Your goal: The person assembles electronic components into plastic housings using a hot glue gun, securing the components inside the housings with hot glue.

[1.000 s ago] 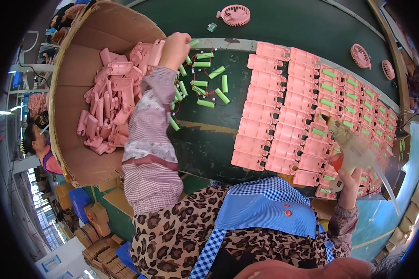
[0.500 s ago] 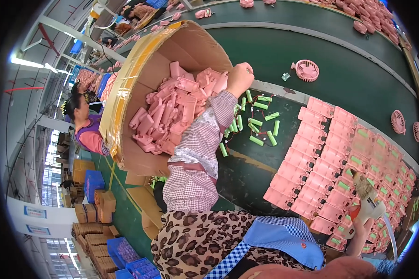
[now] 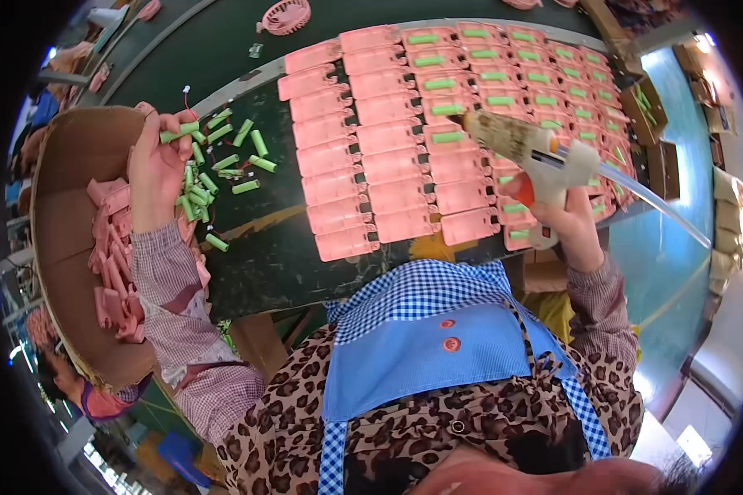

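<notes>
My left hand (image 3: 153,165), raised beside the carton, grips a green cylindrical battery (image 3: 179,133) between thumb and fingers. A short wire with a small connector rises close by. Below those fingers lies a loose heap of green batteries (image 3: 196,196) with thin wires. My right hand (image 3: 574,221) is wrapped round a white glue gun (image 3: 571,172), its nozzle brown and stained, a translucent glue stick trailing from its back. The nozzle tip hangs over the rows of pink plastic shells (image 3: 334,163). Shells toward the right hold batteries; the left columns hold none.
A large cardboard carton (image 3: 74,247) of pink plastic parts (image 3: 111,276) stands at the left. Beyond the metal rail, a pink round fan part (image 3: 286,16) and a small circuit board (image 3: 255,51) lie on the green belt. A smaller box (image 3: 645,107) sits right. Another person (image 3: 99,396) is lower left.
My view has swung to the right. The left hand, earlier above the loose batteries, now shows a battery in its fingers. The right hand still holds the glue gun.
</notes>
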A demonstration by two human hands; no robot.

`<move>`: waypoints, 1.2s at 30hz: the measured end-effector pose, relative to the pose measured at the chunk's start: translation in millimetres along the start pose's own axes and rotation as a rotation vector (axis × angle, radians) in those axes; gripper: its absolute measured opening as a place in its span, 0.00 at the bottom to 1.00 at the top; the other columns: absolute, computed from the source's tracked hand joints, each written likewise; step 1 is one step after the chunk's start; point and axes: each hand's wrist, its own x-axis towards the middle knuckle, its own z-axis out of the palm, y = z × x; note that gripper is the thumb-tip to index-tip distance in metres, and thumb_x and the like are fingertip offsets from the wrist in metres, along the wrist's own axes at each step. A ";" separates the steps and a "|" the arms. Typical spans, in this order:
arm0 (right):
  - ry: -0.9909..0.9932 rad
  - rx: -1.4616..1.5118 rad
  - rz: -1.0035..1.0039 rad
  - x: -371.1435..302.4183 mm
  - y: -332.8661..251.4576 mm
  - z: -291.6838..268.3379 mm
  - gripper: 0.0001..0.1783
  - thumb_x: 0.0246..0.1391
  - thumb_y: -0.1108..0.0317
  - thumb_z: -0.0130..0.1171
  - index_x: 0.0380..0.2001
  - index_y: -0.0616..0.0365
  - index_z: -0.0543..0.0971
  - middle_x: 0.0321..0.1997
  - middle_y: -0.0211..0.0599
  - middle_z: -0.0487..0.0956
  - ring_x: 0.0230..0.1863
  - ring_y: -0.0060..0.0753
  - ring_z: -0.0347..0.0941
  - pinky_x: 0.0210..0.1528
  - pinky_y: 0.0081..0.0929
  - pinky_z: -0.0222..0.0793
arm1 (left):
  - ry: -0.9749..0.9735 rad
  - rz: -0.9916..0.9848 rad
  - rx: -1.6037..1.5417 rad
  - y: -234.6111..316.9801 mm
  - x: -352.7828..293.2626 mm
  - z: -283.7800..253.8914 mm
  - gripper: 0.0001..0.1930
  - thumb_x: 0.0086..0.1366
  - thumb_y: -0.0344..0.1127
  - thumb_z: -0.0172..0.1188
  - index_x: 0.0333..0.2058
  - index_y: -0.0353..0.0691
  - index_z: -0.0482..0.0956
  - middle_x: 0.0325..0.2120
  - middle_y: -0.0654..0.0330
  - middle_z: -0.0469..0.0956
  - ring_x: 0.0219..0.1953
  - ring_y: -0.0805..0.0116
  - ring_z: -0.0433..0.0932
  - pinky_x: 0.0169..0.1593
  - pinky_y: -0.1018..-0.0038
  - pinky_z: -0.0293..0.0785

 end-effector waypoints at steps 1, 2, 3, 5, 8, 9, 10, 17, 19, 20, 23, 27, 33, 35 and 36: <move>-0.026 0.029 -0.018 -0.9 -2.9 1.1 0.27 0.45 0.77 0.56 0.52 0.64 0.67 0.44 0.36 0.75 0.46 0.27 0.72 0.48 0.26 0.68 | 0.026 -0.005 -0.034 -7.9 -1.2 12.2 0.17 0.70 0.45 0.47 0.28 0.39 0.72 0.37 0.53 0.75 0.24 0.75 0.67 0.29 0.80 0.62; -0.034 0.026 -0.020 -3.2 -3.2 0.0 0.26 0.45 0.77 0.55 0.51 0.65 0.68 0.45 0.36 0.76 0.46 0.28 0.72 0.48 0.26 0.68 | -0.046 0.019 -0.088 -18.5 -6.0 10.4 0.15 0.70 0.44 0.49 0.31 0.38 0.73 0.38 0.53 0.76 0.28 0.73 0.71 0.33 0.79 0.68; -0.042 0.025 -0.024 -5.5 -4.0 -0.7 0.25 0.45 0.77 0.55 0.51 0.65 0.68 0.45 0.37 0.76 0.47 0.28 0.72 0.49 0.26 0.67 | 0.040 0.040 -0.111 -28.5 -8.7 9.5 0.13 0.69 0.41 0.51 0.33 0.37 0.74 0.40 0.52 0.75 0.31 0.71 0.73 0.36 0.78 0.70; -0.050 -0.010 -0.015 -8.5 -8.2 -2.5 0.25 0.45 0.77 0.54 0.51 0.65 0.68 0.45 0.36 0.76 0.47 0.27 0.72 0.51 0.26 0.66 | 0.012 0.043 -0.201 -36.7 -17.4 6.6 0.09 0.67 0.31 0.52 0.40 0.30 0.74 0.45 0.50 0.74 0.44 0.62 0.77 0.49 0.74 0.73; -0.083 -0.015 -0.034 -15.3 -13.6 -10.6 0.25 0.46 0.76 0.54 0.51 0.66 0.68 0.44 0.38 0.76 0.46 0.28 0.72 0.50 0.27 0.67 | -0.070 0.066 -0.216 -54.5 -32.2 17.9 0.14 0.65 0.22 0.47 0.48 0.21 0.68 0.48 0.48 0.72 0.54 0.53 0.71 0.62 0.67 0.66; -0.088 0.026 -0.045 -17.7 -18.8 -6.8 0.24 0.46 0.75 0.54 0.51 0.66 0.69 0.43 0.38 0.77 0.46 0.29 0.73 0.50 0.27 0.68 | -0.045 0.034 -0.256 -62.4 -37.8 23.3 0.14 0.65 0.22 0.48 0.48 0.22 0.68 0.48 0.48 0.72 0.55 0.54 0.71 0.63 0.67 0.66; -0.075 0.051 -0.041 -21.1 -17.1 -7.0 0.24 0.46 0.74 0.53 0.50 0.67 0.69 0.42 0.39 0.77 0.46 0.30 0.73 0.50 0.28 0.68 | -0.019 0.002 -0.295 -69.1 -43.5 30.3 0.14 0.65 0.21 0.48 0.48 0.22 0.68 0.49 0.48 0.72 0.55 0.54 0.71 0.63 0.67 0.65; -0.104 -0.040 0.017 -41.6 13.1 -18.3 0.24 0.46 0.74 0.53 0.49 0.67 0.69 0.41 0.37 0.77 0.44 0.26 0.73 0.47 0.25 0.68 | 0.006 -0.215 -0.368 -105.7 -75.1 98.9 0.04 0.65 0.30 0.55 0.36 0.37 0.73 0.33 0.54 0.79 0.25 0.74 0.75 0.28 0.83 0.71; -0.121 -0.003 -0.005 -44.2 24.5 -13.4 0.24 0.45 0.76 0.53 0.50 0.67 0.69 0.41 0.37 0.77 0.43 0.26 0.73 0.46 0.24 0.68 | -0.214 -0.200 -0.333 -118.9 -79.9 99.4 0.04 0.64 0.30 0.55 0.32 0.38 0.72 0.30 0.55 0.79 0.19 0.77 0.69 0.23 0.84 0.63; -0.108 0.016 0.011 -45.7 29.9 -13.2 0.25 0.45 0.77 0.53 0.50 0.67 0.68 0.40 0.37 0.77 0.43 0.26 0.73 0.46 0.24 0.68 | -0.202 -0.186 -0.268 -117.6 -84.0 115.9 0.05 0.64 0.30 0.55 0.29 0.39 0.70 0.28 0.55 0.78 0.16 0.79 0.64 0.21 0.85 0.57; -0.117 0.058 0.020 -44.7 40.7 -10.3 0.26 0.44 0.80 0.55 0.50 0.66 0.67 0.39 0.36 0.76 0.42 0.27 0.73 0.45 0.24 0.69 | -0.238 -0.237 -0.245 -126.6 -88.7 132.2 0.08 0.62 0.28 0.56 0.26 0.42 0.67 0.28 0.55 0.78 0.18 0.80 0.66 0.22 0.86 0.58; -0.101 0.052 0.004 -42.1 53.3 -7.6 0.24 0.45 0.78 0.54 0.49 0.67 0.68 0.38 0.39 0.76 0.42 0.30 0.74 0.42 0.26 0.71 | -0.318 -0.140 -0.229 -137.1 -93.2 154.1 0.03 0.63 0.25 0.54 0.32 0.38 0.69 0.32 0.55 0.79 0.25 0.78 0.73 0.30 0.83 0.70; -0.160 -0.029 0.064 -34.0 61.2 -8.0 0.25 0.44 0.79 0.55 0.49 0.67 0.68 0.37 0.37 0.76 0.39 0.26 0.73 0.38 0.21 0.69 | -0.252 -0.033 0.175 -145.4 -94.4 185.0 0.08 0.65 0.26 0.53 0.43 0.34 0.72 0.32 0.60 0.79 0.31 0.76 0.77 0.34 0.83 0.71; -0.111 -0.017 0.042 -33.0 60.2 -3.1 0.24 0.44 0.79 0.55 0.48 0.67 0.68 0.36 0.36 0.76 0.39 0.24 0.72 0.36 0.19 0.68 | -0.243 -0.019 0.212 -150.0 -93.2 192.6 0.08 0.65 0.26 0.53 0.42 0.34 0.72 0.32 0.60 0.78 0.30 0.77 0.76 0.34 0.83 0.71; -0.114 -0.015 0.043 -32.0 57.0 -0.6 0.24 0.44 0.79 0.55 0.48 0.67 0.68 0.36 0.36 0.76 0.39 0.24 0.72 0.36 0.19 0.68 | -0.223 -0.017 0.239 -151.4 -93.0 196.3 0.07 0.64 0.27 0.54 0.41 0.33 0.73 0.31 0.61 0.78 0.29 0.78 0.75 0.34 0.83 0.71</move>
